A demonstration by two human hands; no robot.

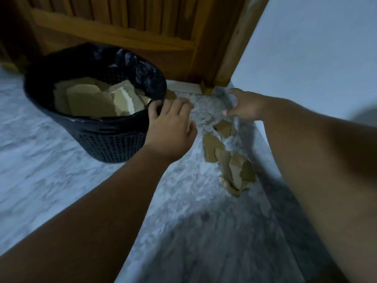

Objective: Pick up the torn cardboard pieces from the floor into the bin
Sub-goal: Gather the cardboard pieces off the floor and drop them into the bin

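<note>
Left hand (pixel 170 127) rests at the rim of the bin (pixel 114 139), fingers loosely curled, holding nothing visible. Right hand (pixel 242 105) hovers over the floor (pixel 61 160), fingers apart and empty. Remaining cardboard pieces (pixel 226 152) lie in a strip along the wall, just below the right hand, which is nearer; bin already part full.

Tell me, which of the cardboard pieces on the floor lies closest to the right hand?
The small piece just below the right hand, at the far end of the row along the wall. The other floor pieces, such as the heap, lie farther toward the camera.
</note>
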